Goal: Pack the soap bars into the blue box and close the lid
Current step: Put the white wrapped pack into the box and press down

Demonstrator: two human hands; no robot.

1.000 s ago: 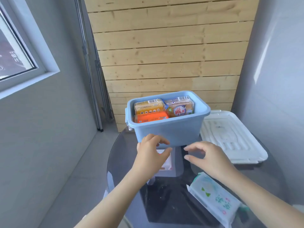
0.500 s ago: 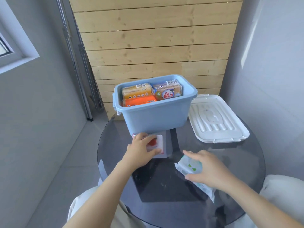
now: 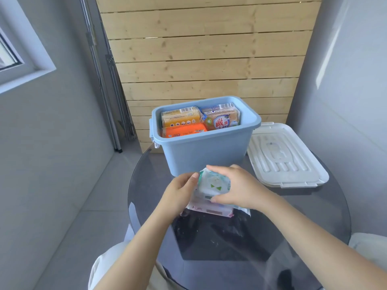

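- On the round dark glass table (image 3: 293, 237), seen from the head camera, the blue box (image 3: 206, 152) stands at the far edge with its top open; its near wall rises just beyond both hands.
- The white lid (image 3: 287, 158) lies flat to the right of the box, touching or nearly touching its side, and part of it overhangs the table's far right rim.
- Bare glass stretches between the hands and the near rim, and a narrower strip shows left of the box.
- Inside the box, three wrapped soap bars fill the top layer: a yellow bar (image 3: 181, 118) at back left, an orange bar (image 3: 184, 131) in front of it, a brown-and-blue bar (image 3: 222, 120) at right.
- Two more packs sit stacked in front of the box: a white-and-green soap pack (image 3: 213, 184) on top of a white-and-pink soap pack (image 3: 209, 210).
- The right hand (image 3: 240, 188) curls over the upper pack, fingers round its far end and thumb at its near edge.
- The left hand (image 3: 180, 193) grips the stack's left side, thumb against the upper pack; its fingers are hidden underneath.
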